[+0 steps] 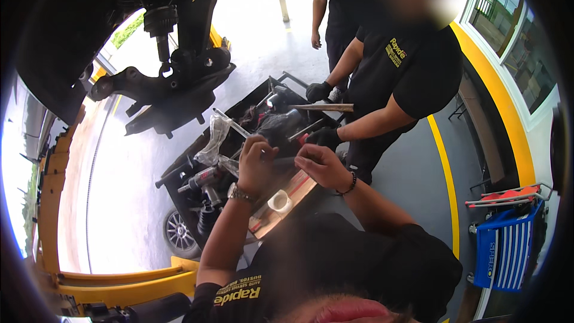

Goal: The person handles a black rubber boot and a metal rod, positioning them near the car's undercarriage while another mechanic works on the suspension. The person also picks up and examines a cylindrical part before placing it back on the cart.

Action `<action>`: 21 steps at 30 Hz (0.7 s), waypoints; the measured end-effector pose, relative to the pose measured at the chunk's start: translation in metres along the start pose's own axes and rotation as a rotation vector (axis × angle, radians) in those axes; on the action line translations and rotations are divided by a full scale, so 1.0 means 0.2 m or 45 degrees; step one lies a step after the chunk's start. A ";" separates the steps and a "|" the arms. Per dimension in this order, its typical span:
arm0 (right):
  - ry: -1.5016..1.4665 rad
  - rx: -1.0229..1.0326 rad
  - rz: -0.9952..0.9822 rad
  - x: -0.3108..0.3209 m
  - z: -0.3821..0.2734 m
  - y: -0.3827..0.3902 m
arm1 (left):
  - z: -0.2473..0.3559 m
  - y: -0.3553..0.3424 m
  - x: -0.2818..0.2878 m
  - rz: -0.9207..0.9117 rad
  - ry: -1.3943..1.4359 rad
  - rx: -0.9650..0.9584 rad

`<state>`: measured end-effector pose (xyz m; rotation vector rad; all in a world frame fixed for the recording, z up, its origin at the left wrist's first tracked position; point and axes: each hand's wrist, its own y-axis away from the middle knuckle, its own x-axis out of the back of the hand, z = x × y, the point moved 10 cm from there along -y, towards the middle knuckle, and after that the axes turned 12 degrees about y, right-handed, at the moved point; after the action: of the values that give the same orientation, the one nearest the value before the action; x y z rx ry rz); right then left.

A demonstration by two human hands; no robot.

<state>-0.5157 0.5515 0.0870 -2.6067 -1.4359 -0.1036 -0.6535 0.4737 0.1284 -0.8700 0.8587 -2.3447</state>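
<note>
Left hand (253, 166) and right hand (324, 166) hover close together before a loaded black cart (190, 157), fingers curled; whether they grasp anything cannot be told.

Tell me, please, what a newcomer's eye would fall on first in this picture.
Probably the dark metal vehicle assembly at the upper left. Next, the person's left hand and right hand, raised at the centre against a cluttered black cart. A co-worker in black gloves stands beside it, toward the upper right.
</note>
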 end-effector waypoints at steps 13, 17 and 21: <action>0.863 1.258 0.668 0.30 -1.26 -0.48 | 0.06 0.05 -0.19 -0.178 -0.039 -0.029; 1.069 1.301 0.579 0.18 -1.46 -0.91 | -0.17 0.66 -0.23 -0.400 -0.129 0.273; 1.350 1.417 0.620 0.02 -1.63 -1.16 | -0.26 1.29 -0.03 -0.318 -0.321 0.562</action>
<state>-0.7031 0.6191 0.4342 -1.4361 -0.2669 -0.3987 -0.6283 0.3212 -0.0851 -1.0901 0.1240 -2.4217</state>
